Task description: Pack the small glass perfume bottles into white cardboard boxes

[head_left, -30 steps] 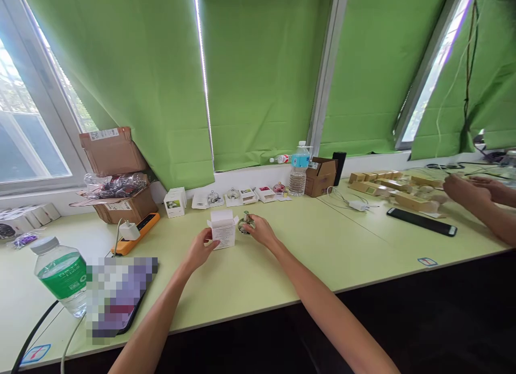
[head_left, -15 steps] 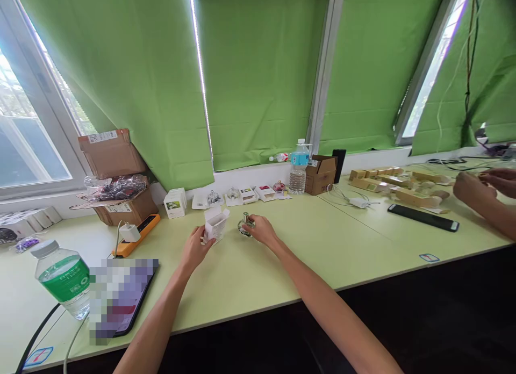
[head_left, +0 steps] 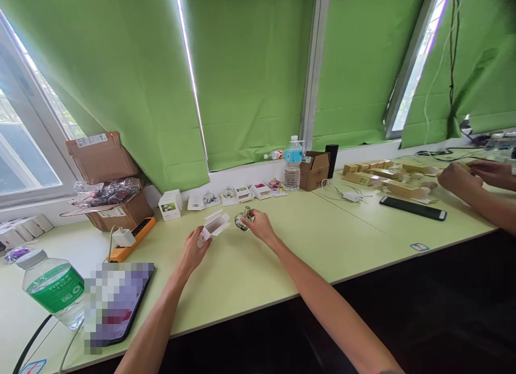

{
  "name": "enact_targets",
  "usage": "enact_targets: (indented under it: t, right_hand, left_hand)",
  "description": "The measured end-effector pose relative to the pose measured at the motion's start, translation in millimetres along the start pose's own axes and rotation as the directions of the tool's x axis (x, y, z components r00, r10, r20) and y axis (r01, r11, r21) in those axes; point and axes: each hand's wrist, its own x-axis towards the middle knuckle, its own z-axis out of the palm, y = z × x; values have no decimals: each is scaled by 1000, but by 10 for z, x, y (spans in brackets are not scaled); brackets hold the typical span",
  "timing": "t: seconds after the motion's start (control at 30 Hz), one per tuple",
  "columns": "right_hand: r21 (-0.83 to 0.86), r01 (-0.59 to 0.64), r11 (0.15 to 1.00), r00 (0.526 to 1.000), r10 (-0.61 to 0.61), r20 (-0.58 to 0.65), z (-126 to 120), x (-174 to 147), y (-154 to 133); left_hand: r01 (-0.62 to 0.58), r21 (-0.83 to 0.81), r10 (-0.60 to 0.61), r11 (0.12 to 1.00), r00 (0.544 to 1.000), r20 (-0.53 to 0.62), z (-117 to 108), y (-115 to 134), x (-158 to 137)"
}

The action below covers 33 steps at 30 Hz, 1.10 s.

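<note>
My left hand (head_left: 195, 249) grips a small white carton (head_left: 214, 225) by its lower end; its flaps are spread and the open mouth tilts toward the right. To the right of it, my right hand (head_left: 260, 226) is closed on a small round glass bottle (head_left: 242, 221) with a short neck, which looks like a perfume bottle. A gap separates bottle and carton. Behind them, several similar round bottles (head_left: 228, 193) and small white boxes (head_left: 243, 194) stand in a row near the wall. A stack of closed white boxes (head_left: 170, 205) is at the row's left end.
On the left are a water bottle (head_left: 56, 288), a tablet-like device (head_left: 121, 304), an orange power strip (head_left: 139, 234) and an open cardboard box (head_left: 115, 205). To the right lie a black phone (head_left: 413, 208) and yellow cartons (head_left: 387, 176), near another person's hands (head_left: 463, 178).
The carton has tipped so its open mouth shows more. The bottle, upright before, now leans and looks raised in my right hand. The view has shifted slightly to the right.
</note>
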Motion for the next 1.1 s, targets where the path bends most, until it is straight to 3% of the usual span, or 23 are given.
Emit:
enact_targets:
  t: [0.2,0.37,0.57,0.83,1.1]
  right_hand:
    - [227,-21,974,995,44,-94,-73,-28,-60]
    - [498,-113,860,990,138,-14,-108,-63,-135]
    - [657,-167,735,980,199,26,-104,-55,-165]
    - [750,-277,600,954,265,140,-56,-50,-167]
    - [702,-324,634,944,263,198,-27,-99,-233]
  left_hand:
    - [49,-28,-46,998,996,74,56,-5,-2]
    - [30,43,-34,999,995,97,67,11,-19]
    - [28,123,-44,992,991,127,28,97,-50]
    - [-35,115,24,993,995,97,108,108,-65]
    - [6,164,-23,986,995,97,139,124,-69]
